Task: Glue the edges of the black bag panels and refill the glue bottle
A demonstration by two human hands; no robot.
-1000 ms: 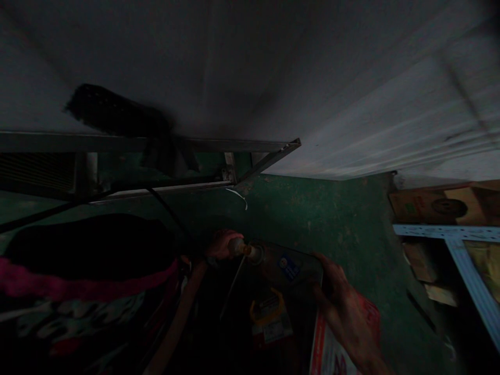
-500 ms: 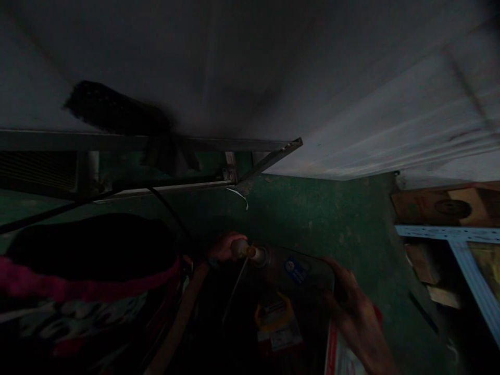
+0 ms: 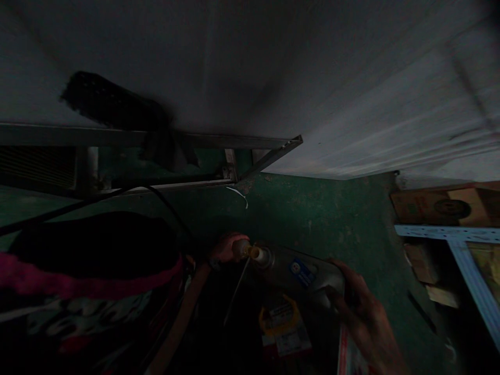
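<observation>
The light is very dim. My right hand is closed round the far end of a grey can with a blue sticker, held on its side. My left hand is wrapped round a pale cap or nozzle at the can's mouth. A thin pale line runs down from the mouth. Under the can stands a container with a yellow label, and a red and white packet lies below my right hand.
A metal frame crosses above, with a black brush-like thing on it and a black cable below. Black and pink cloth fills the left. A cardboard box and blue slotted rack stand against the green wall.
The can's far end and my right hand have slid to the right and a little down. My left hand stays on the cap, shifted slightly right.
</observation>
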